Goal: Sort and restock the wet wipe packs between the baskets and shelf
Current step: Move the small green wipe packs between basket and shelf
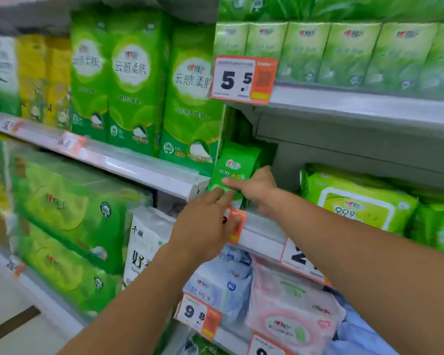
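The small green wet wipe pack point(235, 167) stands upright at the left end of the shelf point(263, 228), just beside the divider where the tall tissue packs point(190, 106) on the neighbouring shelf end. It looks like a soft film pouch: probably light, pliable, and a little slick, so it would likely buckle if squeezed at the middle. The safer hold seems to be across its lower half or along the side edges, thumb in front and fingers behind.

Both hands are together at the pack's bottom front. The right hand point(254, 187) lies against the lower face, thumb stretched across the print and the other fingers tucked out of sight beside or behind the pack; it appears to pinch it. The left hand point(208, 221) reaches up from below with straight fingers, whose tips touch the bottom edge, steadying rather than gripping.

More dark green packs sit behind it. Further right on the same shelf lies a larger light green wipe pack point(356, 201), well apart from the hands. Orange price tags point(244, 79) hang on the shelf rails.
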A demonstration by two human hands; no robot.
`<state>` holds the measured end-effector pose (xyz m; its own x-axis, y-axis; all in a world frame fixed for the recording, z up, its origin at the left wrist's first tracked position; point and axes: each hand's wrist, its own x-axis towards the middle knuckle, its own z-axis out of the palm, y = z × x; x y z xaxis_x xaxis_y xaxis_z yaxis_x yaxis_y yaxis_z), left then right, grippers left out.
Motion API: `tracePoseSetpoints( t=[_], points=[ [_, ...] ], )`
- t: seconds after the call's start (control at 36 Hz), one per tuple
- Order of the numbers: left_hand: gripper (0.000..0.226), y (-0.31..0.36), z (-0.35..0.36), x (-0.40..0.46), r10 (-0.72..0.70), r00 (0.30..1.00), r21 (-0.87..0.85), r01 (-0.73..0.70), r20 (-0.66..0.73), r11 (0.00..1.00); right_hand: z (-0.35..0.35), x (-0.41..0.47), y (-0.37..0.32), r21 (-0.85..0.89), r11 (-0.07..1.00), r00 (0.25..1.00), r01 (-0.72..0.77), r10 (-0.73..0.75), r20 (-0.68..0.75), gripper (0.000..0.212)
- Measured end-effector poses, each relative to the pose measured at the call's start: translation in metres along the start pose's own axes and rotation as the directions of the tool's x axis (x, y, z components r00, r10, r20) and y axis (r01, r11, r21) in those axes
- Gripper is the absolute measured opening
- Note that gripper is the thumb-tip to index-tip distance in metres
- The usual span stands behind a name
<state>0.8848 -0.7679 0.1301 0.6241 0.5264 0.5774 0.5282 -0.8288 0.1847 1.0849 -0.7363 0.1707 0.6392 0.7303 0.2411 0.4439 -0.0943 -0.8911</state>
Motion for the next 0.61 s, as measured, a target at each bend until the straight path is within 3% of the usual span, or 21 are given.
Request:
tracePoseSetpoints(
  t=[0.17,0.28,0.33,0.39,0.44,0.5,0.56,0.61],
  points=[
    [0.052,-0.001,0.007,0.004,0.02,1.0,0.04,-0.021,0.023,0.999,-0.002,-0.048,-0.038,-0.241,0.967,0.984,-0.087,0.121,0.13,0.086],
    [0.05,-0.005,0.006,0.006,0.043,0.998,-0.032,-0.042,0.045,0.999,-0.02,-0.074,-0.049,-0.263,0.96,0.967,-0.091,0.148,0.205,0.085],
    [0.047,-0.002,0.002,0.006,0.05,0.999,-0.098,-0.048,0.016,0.994,-0.031,-0.098,-0.056,-0.299,0.954,0.992,-0.021,0.058,0.113,0.076],
    [0.046,0.006,-0.006,-0.001,0.051,0.998,-0.134,-0.056,-0.042,0.989,-0.046,-0.133,-0.05,-0.313,0.94,0.985,0.138,-0.162,-0.054,0.059],
    [0.044,0.018,-0.018,-0.011,0.037,0.991,-0.169,-0.059,-0.132,0.984,-0.061,-0.186,-0.037,-0.181,0.914,0.892,0.363,-0.397,-0.215,0.036],
    [0.03,0.039,-0.021,-0.034,0.019,0.983,-0.213,-0.059,-0.182,0.975,-0.071,-0.253,0.0,-0.02,0.892,0.858,0.451,-0.439,-0.265,0.013],
    [0.022,0.065,-0.012,-0.069,0.009,0.995,-0.266,-0.035,-0.099,0.963,-0.07,-0.313,0.058,0.0,0.937,0.924,0.349,-0.344,-0.165,0.021],
    [0.021,0.087,0.013,-0.117,0.064,0.988,-0.271,-0.023,0.144,0.962,-0.066,-0.368,0.131,-0.162,0.974,0.986,0.16,-0.15,0.077,0.024]
  ],
)
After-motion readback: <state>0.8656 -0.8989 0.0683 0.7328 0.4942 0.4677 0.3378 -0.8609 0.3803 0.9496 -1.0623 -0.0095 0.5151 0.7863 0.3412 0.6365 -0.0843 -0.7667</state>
